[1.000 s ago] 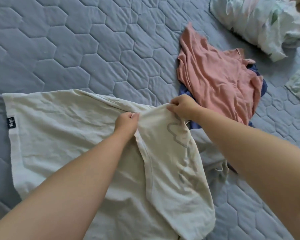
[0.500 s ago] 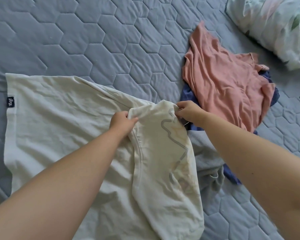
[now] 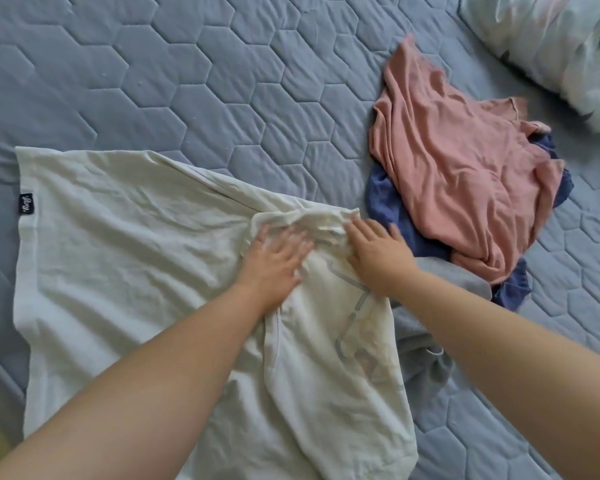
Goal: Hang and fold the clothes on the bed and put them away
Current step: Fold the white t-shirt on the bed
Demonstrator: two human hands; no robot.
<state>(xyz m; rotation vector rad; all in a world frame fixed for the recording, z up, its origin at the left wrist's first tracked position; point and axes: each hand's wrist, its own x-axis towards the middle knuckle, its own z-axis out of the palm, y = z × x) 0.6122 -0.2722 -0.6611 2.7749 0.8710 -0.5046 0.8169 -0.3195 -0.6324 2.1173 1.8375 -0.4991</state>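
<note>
Pressing down on the white shirt (image 3: 118, 254), the left hand (image 3: 274, 258) lay flat with fingers spread and held nothing; the right hand (image 3: 374, 254) lay flat just beside it on the same bunched fold, fingers straight too; the shirt was spread on the bed (image 3: 187, 81); a pink shirt (image 3: 465, 168) lay to the right on top of a blue cloth (image 3: 385, 202); a grey cloth (image 3: 440, 282) lay just beside the white shirt.

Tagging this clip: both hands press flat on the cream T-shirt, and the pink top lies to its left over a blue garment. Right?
Not quite: the head view shows the pink top to the right of the cream T-shirt, not its left. The left hand and right hand do press flat on the T-shirt, and the top does lie over a blue garment.
</note>
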